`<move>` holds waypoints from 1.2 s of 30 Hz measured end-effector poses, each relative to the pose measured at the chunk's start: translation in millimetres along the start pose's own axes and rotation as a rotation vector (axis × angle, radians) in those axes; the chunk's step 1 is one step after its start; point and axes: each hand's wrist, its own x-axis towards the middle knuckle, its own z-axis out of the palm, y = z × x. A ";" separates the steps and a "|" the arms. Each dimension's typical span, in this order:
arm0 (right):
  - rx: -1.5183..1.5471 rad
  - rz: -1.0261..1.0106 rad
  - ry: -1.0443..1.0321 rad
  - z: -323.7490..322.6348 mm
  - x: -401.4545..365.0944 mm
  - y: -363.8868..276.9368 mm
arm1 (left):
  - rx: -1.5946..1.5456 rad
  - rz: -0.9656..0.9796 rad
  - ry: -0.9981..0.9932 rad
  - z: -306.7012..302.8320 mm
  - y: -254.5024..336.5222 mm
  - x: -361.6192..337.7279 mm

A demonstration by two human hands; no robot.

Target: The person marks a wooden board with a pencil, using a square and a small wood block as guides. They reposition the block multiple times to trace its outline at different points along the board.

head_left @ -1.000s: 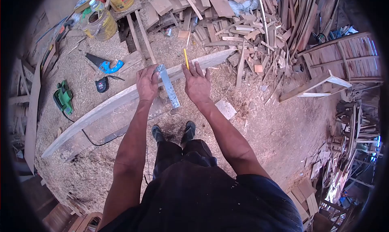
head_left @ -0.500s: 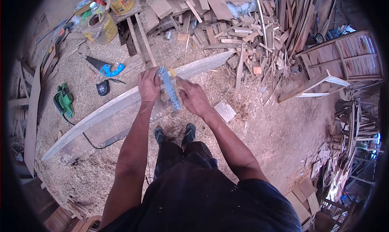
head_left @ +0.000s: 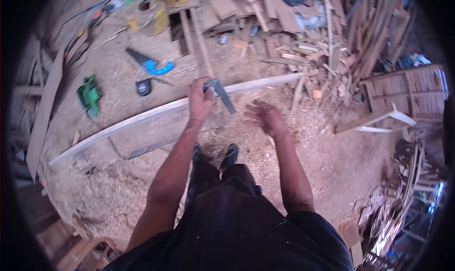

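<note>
My left hand point(head_left: 200, 99) is closed on the stock of a carpenter's square point(head_left: 224, 98), at the upper edge of a long pale plank point(head_left: 147, 113). The square's blade slants down to the right across the plank and past its near side. The plank looks bowed in this wide view. To the right of the square, my right hand point(head_left: 268, 119) is raised over the sawdust-covered ground, apart from both square and plank. Its fingers are blurred by motion, and no pencil can be made out in it.
Beyond the plank lie a blue-handled handsaw point(head_left: 156, 67), a dark tape measure point(head_left: 143, 87) and a green power tool point(head_left: 89, 96). Yellow buckets point(head_left: 159, 22) stand farther back. Wood offcuts point(head_left: 308, 50) are heaped behind, and a wooden frame point(head_left: 365, 126) is at right.
My right hand has moved away from the square to the right; the yellow pencil it held no longer shows. The square has turned on the plank, still in my left hand. The view has shifted.
</note>
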 end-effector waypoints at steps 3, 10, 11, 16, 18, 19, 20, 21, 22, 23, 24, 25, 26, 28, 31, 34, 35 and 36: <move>0.277 0.061 0.084 7.9 37.3 11.8 | -0.215 -0.233 0.230 -69.4 -17.4 -34.8; 0.277 0.001 0.373 7.9 56.5 89.8 | -0.497 -0.867 1.026 -297.0 -153.9 -174.2; 0.289 0.001 0.349 5.6 58.4 96.0 | -0.577 -0.856 1.115 -313.2 -195.8 -198.2; 0.359 -0.027 0.305 -15.0 76.2 119.9 | -0.779 -1.126 1.103 -355.5 -345.5 -252.5; 0.373 -0.050 0.275 -15.1 80.4 122.1 | -0.133 -0.811 0.829 -359.1 -420.8 -275.1; 0.376 -0.064 0.261 -17.0 86.5 125.2 | -0.510 -1.064 0.969 -362.4 -386.8 -242.8; 0.384 -0.080 0.247 -16.9 92.9 127.4 | -0.874 -1.294 1.210 -364.7 -340.7 -203.3; 0.370 -0.042 0.288 -13.6 97.4 126.9 | -0.755 -1.285 1.090 -364.4 -342.9 -199.3; 0.354 -0.002 0.328 -10.4 102.1 125.0 | -0.639 -1.270 0.970 -364.1 -348.1 -203.7; 0.338 0.035 0.366 -7.2 106.7 123.3 | -0.621 -1.260 0.913 -367.2 -353.5 -206.6; 0.269 0.056 0.384 -12.5 113.3 129.9 | -0.601 -1.249 0.858 -370.1 -358.5 -208.9; 0.270 0.048 0.388 -15.2 118.3 136.9 | -0.674 -1.256 0.855 -376.3 -362.5 -211.9; 0.270 0.036 0.396 -18.1 121.7 142.4 | -0.752 -1.265 0.846 -380.2 -365.6 -215.0; 0.249 0.007 0.416 -20.3 120.2 147.0 | -0.803 -1.162 0.698 -378.9 -356.2 -221.3; 0.128 0.001 0.486 -5.1 106.3 147.4 | -0.926 -1.135 0.140 -414.3 -305.0 -203.7; 0.082 -0.027 0.516 3.8 93.0 166.4 | -0.796 -0.975 0.547 -352.0 -187.2 -120.2; 0.088 -0.042 0.509 8.5 85.5 175.6 | -0.755 -0.822 0.505 -332.3 -162.1 -94.7; 0.107 -0.035 0.463 12.1 78.6 183.3 | -0.655 -0.676 0.489 -305.4 -124.8 -72.9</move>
